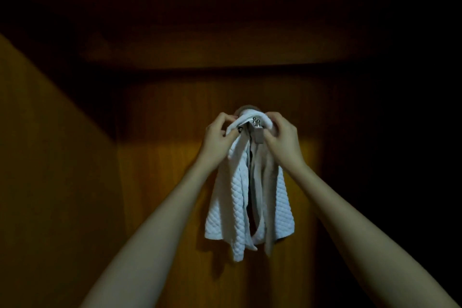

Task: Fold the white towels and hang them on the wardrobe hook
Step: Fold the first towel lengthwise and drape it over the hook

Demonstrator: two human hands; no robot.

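A white quilted towel (pixel 240 197) hangs in loose folds down the wooden wardrobe panel. Its top edge loops over a small silver metal hook (pixel 257 130) with two ball-tipped prongs. My left hand (pixel 220 137) pinches the towel's top on the left of the hook. My right hand (pixel 282 140) grips the towel's top on the right of the hook. Both arms reach up from the bottom of the view. A second layer of white cloth shows behind the front fold; I cannot tell if it is another towel.
The wardrobe back panel (pixel 175 170) is orange-brown wood, lit only around the hook. A side wall (pixel 50 157) closes in on the left. A shelf or top board (pixel 225 57) runs overhead. The right side is in darkness.
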